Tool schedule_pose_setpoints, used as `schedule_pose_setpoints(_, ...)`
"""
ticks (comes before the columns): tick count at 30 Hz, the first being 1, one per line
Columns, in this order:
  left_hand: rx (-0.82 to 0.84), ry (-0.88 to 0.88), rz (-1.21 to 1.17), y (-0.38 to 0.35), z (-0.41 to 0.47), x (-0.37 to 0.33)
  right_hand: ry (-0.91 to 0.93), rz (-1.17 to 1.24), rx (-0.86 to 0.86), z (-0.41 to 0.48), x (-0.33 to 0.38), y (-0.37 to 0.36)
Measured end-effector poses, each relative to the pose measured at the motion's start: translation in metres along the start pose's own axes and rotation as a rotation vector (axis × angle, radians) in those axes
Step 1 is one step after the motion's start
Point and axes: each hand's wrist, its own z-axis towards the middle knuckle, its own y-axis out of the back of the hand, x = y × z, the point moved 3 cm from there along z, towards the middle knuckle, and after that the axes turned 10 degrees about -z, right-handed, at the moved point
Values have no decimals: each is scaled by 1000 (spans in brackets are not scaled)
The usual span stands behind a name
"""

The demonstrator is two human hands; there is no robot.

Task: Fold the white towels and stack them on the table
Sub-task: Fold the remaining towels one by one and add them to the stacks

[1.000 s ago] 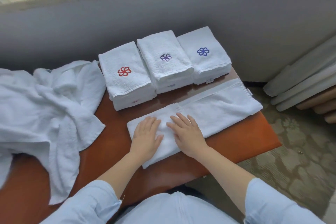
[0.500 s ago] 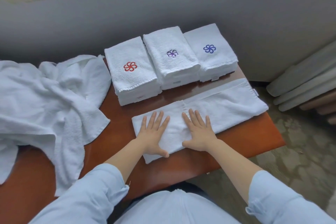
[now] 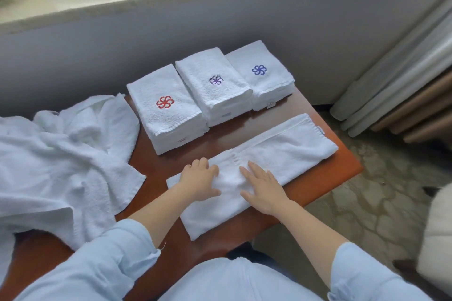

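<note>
Smoothing: right hand (image 3: 264, 188) lies flat on the folded towel strip (image 3: 283, 151); left hand (image 3: 199, 182) shows bent fingers, grip unclear. Next, probably, fold one end across.

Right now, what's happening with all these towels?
A person is folding white towels on the brown table. The left hand and the right hand both rest on a long, half-folded towel at the front. Behind it sit the red-flower stack, the purple-flower stack and the blue-flower stack, all neat. A rumpled pile waits on the left.
</note>
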Motion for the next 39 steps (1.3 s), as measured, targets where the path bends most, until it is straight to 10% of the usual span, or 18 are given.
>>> schedule_pose_setpoints(18, -103, -310, -157, 61, 125, -153, -599, 455, -383, -39, -154, 55)
schedule_pose_setpoints(39, -8, -223, -57, 83, 268, -250, -613, 442, -201, 20, -260, 71)
